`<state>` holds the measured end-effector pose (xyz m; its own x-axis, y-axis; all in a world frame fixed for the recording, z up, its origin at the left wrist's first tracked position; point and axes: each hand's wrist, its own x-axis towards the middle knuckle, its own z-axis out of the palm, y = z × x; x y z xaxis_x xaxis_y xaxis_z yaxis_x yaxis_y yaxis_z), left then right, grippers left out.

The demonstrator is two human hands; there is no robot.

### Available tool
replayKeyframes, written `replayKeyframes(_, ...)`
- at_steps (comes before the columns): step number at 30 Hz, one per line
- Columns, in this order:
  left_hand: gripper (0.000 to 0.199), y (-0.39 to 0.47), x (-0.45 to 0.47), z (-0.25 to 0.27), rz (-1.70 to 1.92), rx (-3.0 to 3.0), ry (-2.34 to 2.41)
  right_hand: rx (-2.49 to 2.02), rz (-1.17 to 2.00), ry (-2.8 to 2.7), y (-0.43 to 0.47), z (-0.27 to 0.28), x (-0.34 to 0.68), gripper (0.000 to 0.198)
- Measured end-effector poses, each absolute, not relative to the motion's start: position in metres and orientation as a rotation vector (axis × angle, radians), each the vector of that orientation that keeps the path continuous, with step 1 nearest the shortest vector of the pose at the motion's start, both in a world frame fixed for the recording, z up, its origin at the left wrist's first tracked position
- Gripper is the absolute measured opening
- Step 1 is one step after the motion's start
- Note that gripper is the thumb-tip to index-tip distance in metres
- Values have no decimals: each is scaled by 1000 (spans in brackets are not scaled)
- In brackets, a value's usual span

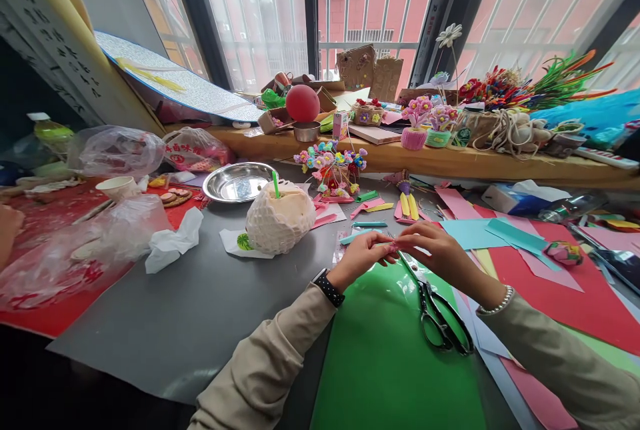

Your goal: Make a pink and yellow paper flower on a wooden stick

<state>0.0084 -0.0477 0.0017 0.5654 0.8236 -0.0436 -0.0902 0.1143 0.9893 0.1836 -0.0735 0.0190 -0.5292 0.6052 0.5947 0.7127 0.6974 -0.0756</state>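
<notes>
Over the top of a green sheet (395,357), my two hands meet fingertip to fingertip. My left hand (367,253) is closed in a pinch around a small pink piece (393,247), largely hidden by the fingers. From the other side my right hand (433,250) pinches at the same piece, its thumb and forefinger drawn together. Just below the hands lies a pair of scissors (435,307) with black handles, blades pointing up toward my fingers. Strips of teal paper (367,224) and yellow paper (379,208) lie beyond the hands.
A coconut in white foam netting (277,217) with a green straw stands left, near a steel plate (240,183) and crumpled tissue (175,240). Coloured paper sheets (560,297) spread at right. Behind are a bunch of small colourful flowers (333,167) and a crowded wooden sill (390,158).
</notes>
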Motion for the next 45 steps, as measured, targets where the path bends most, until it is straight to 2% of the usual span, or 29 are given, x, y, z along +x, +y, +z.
replayKeyframes(10,37,-47,10,0,784,1269,712,-934,-729,-2383,-75,26,172,19)
replayKeyframes(13,36,-47,11,-1,799,1260,706,-979,-792,-2339,-77,18,169,19)
replayKeyframes(17,24,-47,13,-2,802,1272,757,-1034,-756,-2243,-80,4,167,17)
replayKeyframes(21,17,-48,13,-2,828,1294,804,-1031,-593,-2170,-81,-1,167,16)
replayKeyframes(30,20,-49,13,-2,856,1343,793,-1029,-233,-2127,-76,1,173,13)
replayKeyframes(35,20,-49,13,-4,860,1315,765,-1013,-184,-2027,-73,1,169,5)
replayKeyframes(45,24,-52,15,-5,850,1338,773,-1064,-226,-1989,-78,-7,166,8)
